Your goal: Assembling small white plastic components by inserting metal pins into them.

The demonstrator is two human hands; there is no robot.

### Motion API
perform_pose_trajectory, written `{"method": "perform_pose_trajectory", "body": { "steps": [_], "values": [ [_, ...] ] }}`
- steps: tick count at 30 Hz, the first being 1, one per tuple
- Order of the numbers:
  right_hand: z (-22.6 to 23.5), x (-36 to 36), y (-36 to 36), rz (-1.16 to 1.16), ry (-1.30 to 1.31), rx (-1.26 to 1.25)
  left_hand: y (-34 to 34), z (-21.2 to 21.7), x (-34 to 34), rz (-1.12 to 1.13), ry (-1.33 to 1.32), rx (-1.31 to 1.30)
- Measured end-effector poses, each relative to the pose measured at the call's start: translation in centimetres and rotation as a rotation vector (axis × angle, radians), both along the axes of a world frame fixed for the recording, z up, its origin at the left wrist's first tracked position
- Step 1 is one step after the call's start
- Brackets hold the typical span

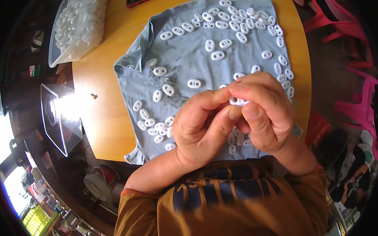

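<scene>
White toggle (237,101) pinched by both hands' fingers (221,98); plastic tub (78,28) holds more.

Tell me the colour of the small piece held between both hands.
White, like the other pieces on the cloth; the small piece shows best in the head view.

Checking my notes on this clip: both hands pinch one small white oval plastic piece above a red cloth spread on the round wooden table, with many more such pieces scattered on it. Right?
Not quite. The head view shows the cloth is light blue-grey, not red. The rest holds: the left hand and right hand pinch one small white oval plastic piece above it, with many more pieces scattered over the cloth on the round wooden table.
</scene>
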State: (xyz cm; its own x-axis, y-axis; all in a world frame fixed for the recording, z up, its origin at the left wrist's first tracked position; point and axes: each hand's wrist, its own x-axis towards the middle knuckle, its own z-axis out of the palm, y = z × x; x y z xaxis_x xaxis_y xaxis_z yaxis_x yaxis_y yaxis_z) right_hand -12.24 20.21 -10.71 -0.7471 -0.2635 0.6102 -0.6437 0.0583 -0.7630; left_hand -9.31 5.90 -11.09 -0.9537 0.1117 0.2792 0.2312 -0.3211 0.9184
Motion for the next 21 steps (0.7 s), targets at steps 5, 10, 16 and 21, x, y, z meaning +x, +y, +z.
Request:
{"method": "perform_pose_trajectory", "body": {
  "steps": [5,10,16,21],
  "values": [
    [0.3,-0.3,0.0,0.013,-0.029,-0.047,-0.1,-0.1,-0.4,-0.036,0.006,0.090],
    [0.9,0.0,0.1,0.035,-0.162,-0.066,-0.4,0.2,-0.5,-0.082,0.009,0.056],
    [1.1,-0.4,0.1,-0.066,-0.124,0.051,-0.2,0.6,-0.9,-0.123,-0.287,0.278],
    [1.3,0.0,0.6,-0.112,-0.266,-0.032,-1.1,2.3,-0.6,-0.039,-0.476,0.277]
  ]
}}
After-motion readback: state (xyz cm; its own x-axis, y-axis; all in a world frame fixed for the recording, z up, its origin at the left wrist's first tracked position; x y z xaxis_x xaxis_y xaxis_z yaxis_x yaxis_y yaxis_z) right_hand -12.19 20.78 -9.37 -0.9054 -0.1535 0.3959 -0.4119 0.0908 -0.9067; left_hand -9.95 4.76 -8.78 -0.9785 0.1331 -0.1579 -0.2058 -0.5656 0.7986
